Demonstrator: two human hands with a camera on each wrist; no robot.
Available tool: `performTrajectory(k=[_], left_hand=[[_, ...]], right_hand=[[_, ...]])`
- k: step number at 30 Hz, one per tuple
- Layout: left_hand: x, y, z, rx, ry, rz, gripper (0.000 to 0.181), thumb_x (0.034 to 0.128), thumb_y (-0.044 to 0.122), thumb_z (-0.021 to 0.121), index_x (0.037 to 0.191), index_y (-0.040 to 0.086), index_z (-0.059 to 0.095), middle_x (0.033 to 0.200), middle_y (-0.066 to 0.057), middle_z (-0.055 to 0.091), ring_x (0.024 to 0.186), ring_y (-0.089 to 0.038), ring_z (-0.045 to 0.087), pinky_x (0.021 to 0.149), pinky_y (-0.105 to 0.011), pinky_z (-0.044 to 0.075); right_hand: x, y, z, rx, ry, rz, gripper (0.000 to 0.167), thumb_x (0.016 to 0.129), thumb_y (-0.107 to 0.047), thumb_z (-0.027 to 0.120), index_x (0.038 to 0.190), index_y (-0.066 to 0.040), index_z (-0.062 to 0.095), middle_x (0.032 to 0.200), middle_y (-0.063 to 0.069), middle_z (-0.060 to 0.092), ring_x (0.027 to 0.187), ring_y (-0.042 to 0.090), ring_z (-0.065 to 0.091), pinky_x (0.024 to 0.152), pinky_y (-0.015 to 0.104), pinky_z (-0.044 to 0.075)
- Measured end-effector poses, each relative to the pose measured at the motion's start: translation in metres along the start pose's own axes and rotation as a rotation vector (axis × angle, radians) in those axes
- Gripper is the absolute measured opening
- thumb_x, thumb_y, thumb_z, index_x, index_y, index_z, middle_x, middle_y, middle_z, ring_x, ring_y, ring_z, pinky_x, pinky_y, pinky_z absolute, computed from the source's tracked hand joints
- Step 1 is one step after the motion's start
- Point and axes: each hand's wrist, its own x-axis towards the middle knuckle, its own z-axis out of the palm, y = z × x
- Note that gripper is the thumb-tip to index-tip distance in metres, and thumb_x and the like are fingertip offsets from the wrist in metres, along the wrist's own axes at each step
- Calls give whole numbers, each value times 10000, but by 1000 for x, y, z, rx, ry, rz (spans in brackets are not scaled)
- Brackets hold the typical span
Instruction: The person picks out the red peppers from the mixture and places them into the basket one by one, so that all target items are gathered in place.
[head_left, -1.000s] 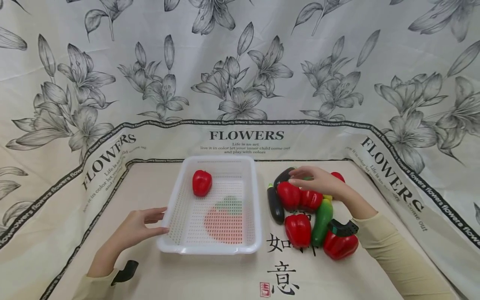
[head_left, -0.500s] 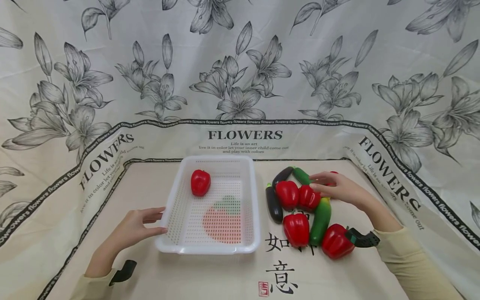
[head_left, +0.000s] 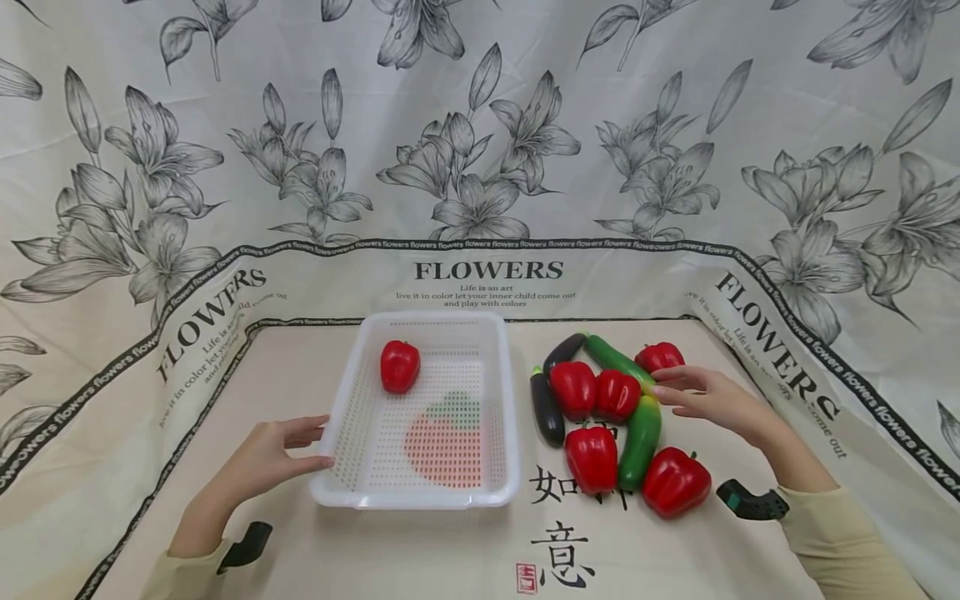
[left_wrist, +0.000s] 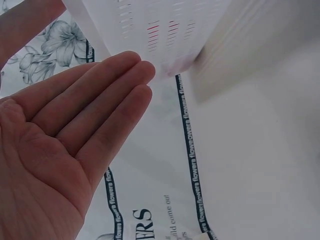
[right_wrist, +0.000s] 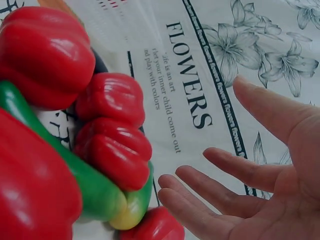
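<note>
My left hand (head_left: 264, 457) is at the left side of a white perforated basket (head_left: 513, 450), its fingers straight and near or touching the wall; in the left wrist view the palm faces up, holding nothing. One red bell pepper (head_left: 400, 367) lies inside the basket. My right hand (head_left: 708, 398) hovers at the right of a vegetable cluster with loosely spread fingers and nothing in them. Its fingertips are close to a green cucumber-like vegetable (head_left: 640, 446) with a yellow tip and to the far red bell pepper (head_left: 660, 357). The right wrist view shows the palm apart from the peppers (right_wrist: 111, 152).
Beside the basket lie two dark eggplants (head_left: 547, 407), several red bell peppers (head_left: 591, 460) and a second green vegetable (head_left: 611, 358). The light tablecloth (head_left: 420, 554) bears black brush characters. A floral curtain (head_left: 480, 167) closes off the back and sides.
My right hand has moved right and toward me, away from above the vegetables, uncovering the far pepper and a green vegetable. The left hand and basket stay in place.
</note>
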Motion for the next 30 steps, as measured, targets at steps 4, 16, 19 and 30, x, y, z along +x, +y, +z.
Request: performTrajectory(k=[4, 16, 19, 30], left_hand=[[-1, 0, 0, 2, -5, -3, 677, 734, 383, 796, 1264, 17, 588, 1155, -169, 670, 1018, -340, 663, 798, -431, 571], [0, 2, -1, -3, 2, 0, 685, 735, 391, 794, 1261, 5, 587, 1168, -181, 661, 1017, -344, 662, 814, -452, 563], [0, 3, -1, -10, -3, -3, 683, 735, 386, 795, 1264, 8, 585, 1170, -178, 661, 1021, -342, 661, 818, -452, 562], [-1, 7, -4, -22, -4, 7, 668, 744, 367, 793, 1258, -7, 585, 1175, -200, 652, 1021, -357, 658, 814, -460, 560]], right_hand=[[-5, 10, -1, 30, -10, 28, 601, 954, -348, 540, 1387, 38, 382, 1323, 284, 479, 1131, 366, 580, 889, 425, 544], [-12, 47, 7, 96, -24, 127, 655, 964, -373, 518, 1413, 63, 323, 1361, 317, 448, 1177, 405, 548, 915, 450, 526], [-15, 54, 9, 104, -35, 156, 661, 966, -384, 507, 1416, 63, 322, 1359, 322, 451, 1182, 408, 544, 914, 452, 526], [-24, 72, 13, 146, -88, 253, 683, 975, -407, 481, 1419, 81, 303, 1367, 333, 437, 1158, 370, 571, 893, 431, 541]])
